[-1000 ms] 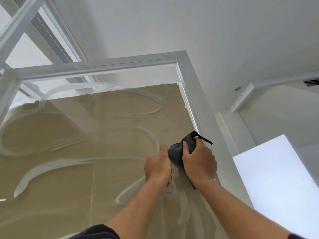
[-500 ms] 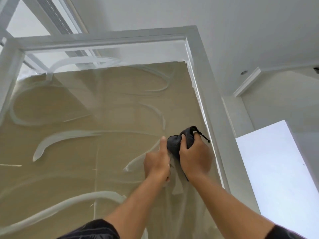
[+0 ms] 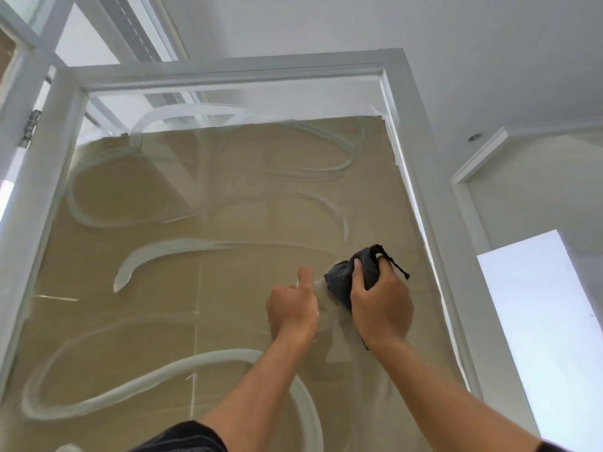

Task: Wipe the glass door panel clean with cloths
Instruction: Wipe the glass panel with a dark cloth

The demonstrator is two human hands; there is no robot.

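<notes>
Gripping the crumpled dark grey cloth (image 3: 357, 275) in curled fingers, the right hand (image 3: 380, 305) presses it to the streaked clear glass door panel (image 3: 228, 288) beside the white door frame (image 3: 437, 223), the left hand (image 3: 292, 309) fisted, whether on anything I cannot tell; so bunched, the cloth may merely smear the white streaks.

White ceiling (image 3: 489, 76), evenly lit. Slotted track (image 3: 130, 31) along ceiling's far-left part. Small recessed spot (image 3: 475, 137) near ceiling's right edge, beside white moulding (image 3: 479, 158). Pale wall (image 3: 538, 190) below; bright white panel (image 3: 538, 321) at wall's lower edge.
</notes>
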